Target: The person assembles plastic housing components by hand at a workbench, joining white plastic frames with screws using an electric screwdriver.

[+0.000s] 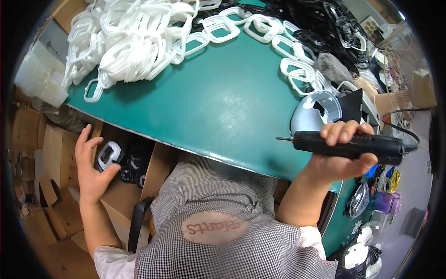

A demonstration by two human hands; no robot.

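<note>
My right hand [341, 160] is closed round a black electric screwdriver [348, 145], held level above the table's right front part with its thin bit pointing left. Behind the tool sits a pale blue-grey curved plastic housing [309, 114]. Off the table's left front edge, my left hand [90, 169] is open, its fingers spread and nothing in it. Close to its thumb, a white and black frame-shaped part [110, 155] lies in a cardboard box [121, 197] among dark parts [134, 160].
A big heap of white plastic frames [134, 51] covers the green table's [209, 97] far left. More white frames [297, 69] curve along the back and right, near black parts [320, 28] and a grey cloth [332, 67]. The screwdriver's cable [409, 132] runs right.
</note>
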